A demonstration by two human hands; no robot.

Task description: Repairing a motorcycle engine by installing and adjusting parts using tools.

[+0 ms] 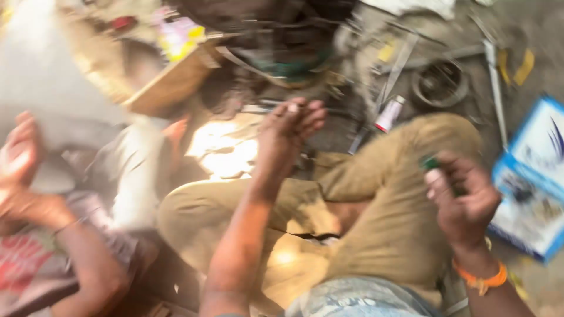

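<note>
the right hand curls its fingers shut around a small green-tipped tool, tip up at twelve o'clock, as if kept ready. the left hand reaches forward with fingers bunched together; whether it grips anything i cannot tell. at its two o'clock lies a red-and-white tube; at the right hand's three o'clock, a blue box.

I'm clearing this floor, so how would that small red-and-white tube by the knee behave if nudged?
The tube looks round and lies flat, so it would probably roll. It seems small and likely light. The picture is blurred, so its stiffness is unclear.
</note>
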